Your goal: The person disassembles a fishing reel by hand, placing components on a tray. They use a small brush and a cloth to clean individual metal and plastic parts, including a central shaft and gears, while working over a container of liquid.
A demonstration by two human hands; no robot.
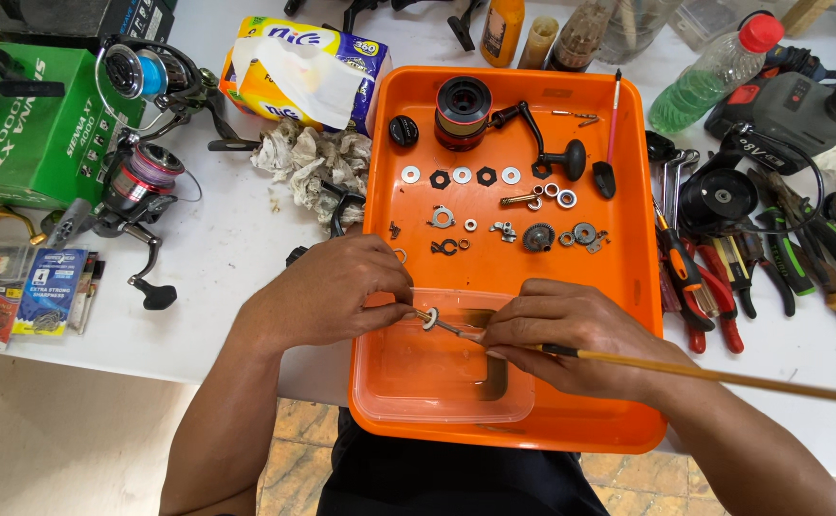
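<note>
Orange plastic tray (628,287), on a white desk (236,248), near edge overhanging toward the person.

Item in hand: small white washer (430,319), pinched at the fingertips of the left hand (327,291), grip clamped on it. The washer sits above a clear shallow tub (418,382) lying in the tray's near half.

Right hand (571,334): grip clamped on a thin brush (685,371) with a yellow-brown handle, its tip touching the washer; the handle runs off to the right.

Tray, far half: black and red spool (462,112), black crank handle (556,153), rows of washers and small gears (494,205).

Left of tray: crumpled rag (308,162), tissue pack (303,72), two spinning reels (145,143), green box (31,129).

Right of tray: pliers and hand tools (724,277), green bottle (714,72).
</note>
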